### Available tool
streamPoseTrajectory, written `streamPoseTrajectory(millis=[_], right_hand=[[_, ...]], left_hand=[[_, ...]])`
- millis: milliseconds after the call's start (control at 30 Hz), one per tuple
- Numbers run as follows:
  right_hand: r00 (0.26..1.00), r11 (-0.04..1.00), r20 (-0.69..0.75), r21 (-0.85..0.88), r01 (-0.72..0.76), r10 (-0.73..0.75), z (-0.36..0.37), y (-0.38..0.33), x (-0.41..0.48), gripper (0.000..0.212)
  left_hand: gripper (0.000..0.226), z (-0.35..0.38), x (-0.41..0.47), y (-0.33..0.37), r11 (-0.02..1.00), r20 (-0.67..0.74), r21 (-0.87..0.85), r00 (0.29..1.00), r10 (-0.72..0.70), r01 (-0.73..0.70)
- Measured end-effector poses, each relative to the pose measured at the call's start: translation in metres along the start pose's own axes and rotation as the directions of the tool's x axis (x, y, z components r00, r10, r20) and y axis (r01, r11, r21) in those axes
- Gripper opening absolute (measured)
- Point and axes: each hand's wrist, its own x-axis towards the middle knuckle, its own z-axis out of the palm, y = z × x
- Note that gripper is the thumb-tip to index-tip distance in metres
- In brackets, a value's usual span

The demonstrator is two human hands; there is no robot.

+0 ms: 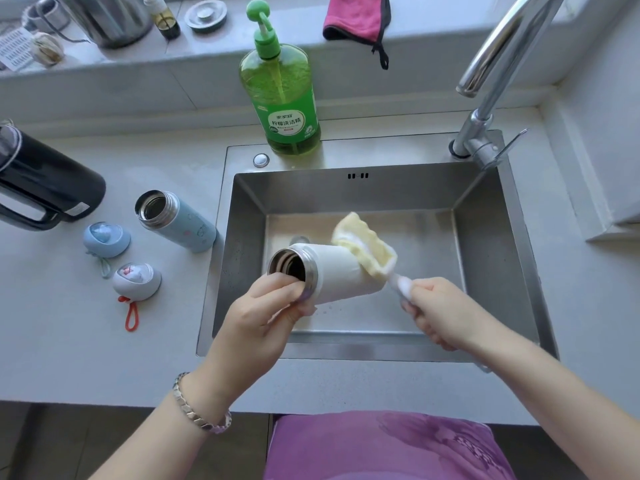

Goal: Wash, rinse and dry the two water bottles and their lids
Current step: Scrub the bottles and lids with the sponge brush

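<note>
My left hand (266,306) grips the white bottle (332,271) near its open steel mouth and holds it tilted on its side over the sink (485,271). My right hand (440,313) grips the handle of a sponge brush (367,247), whose yellow sponge head lies against the bottle's far end. The blue bottle (180,220) stands open on the counter left of the sink. Beside it lie the blue lid (105,239) and the white lid (136,280) with a red loop.
A green dish soap pump bottle (280,98) stands on the sink's back rim, and the faucet (491,84) rises at the back right. A black kettle (41,181) sits at the far left. A pink cloth (356,19) hangs on the sill.
</note>
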Motion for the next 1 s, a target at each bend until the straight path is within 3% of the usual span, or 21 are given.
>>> streamPoseTrajectory(millis=[100, 233, 400, 533, 667, 733, 833, 900, 1000], right_hand=[[0.991, 0.992, 0.062, 0.054, 0.116, -0.119, 0.014, 0.0, -0.006, 0.043], [0.996, 0.998, -0.086, 0.055, -0.008, 0.013, -0.002, 0.012, 0.007, 0.043], [0.986, 0.985, -0.006, 0.036, 0.168, -0.168, 0.016, 0.006, -0.004, 0.044], [0.989, 0.996, -0.15, 0.087, 0.012, 0.001, -0.003, 0.017, 0.009, 0.044], [0.983, 0.986, -0.085, 0.012, 0.167, -0.165, 0.016, 0.014, 0.006, 0.044], [0.978, 0.991, -0.164, 0.005, 0.131, -0.129, 0.011, 0.024, 0.014, 0.044], [0.953, 0.968, -0.277, 0.243, -0.057, 0.125, -0.007, 0.044, 0.03, 0.035], [0.964, 0.883, -0.2, 0.465, -0.064, 0.176, -0.012, 0.045, 0.036, 0.031], [0.988, 0.813, -0.041, 0.574, -0.1, 0.151, -0.015, 0.042, 0.04, 0.036]], left_hand=[[0.008, 0.002, 0.002, 0.003, 0.998, -0.044, -0.045, 0.998, -0.04, 0.038], [0.007, 0.002, 0.005, 0.003, 0.996, -0.073, -0.069, 0.995, -0.067, 0.062], [0.013, 0.007, 0.005, 0.004, 0.979, -0.109, -0.133, 0.979, -0.17, 0.155], [0.009, 0.007, 0.003, 0.004, 0.965, -0.121, -0.183, 0.97, -0.211, 0.187], [0.031, 0.011, 0.001, 0.004, 0.939, -0.149, -0.23, 0.944, -0.295, 0.257], [0.025, 0.01, 0.002, 0.006, 0.935, -0.142, -0.234, 0.942, -0.304, 0.266], [0.024, 0.009, 0.0, -0.001, 0.916, -0.096, -0.261, 0.936, -0.339, 0.305], [0.027, 0.01, -0.002, -0.007, 0.888, -0.046, -0.297, 0.924, -0.38, 0.351], [0.027, 0.013, -0.003, -0.006, 0.879, 0.019, -0.322, 0.931, -0.366, 0.352]])
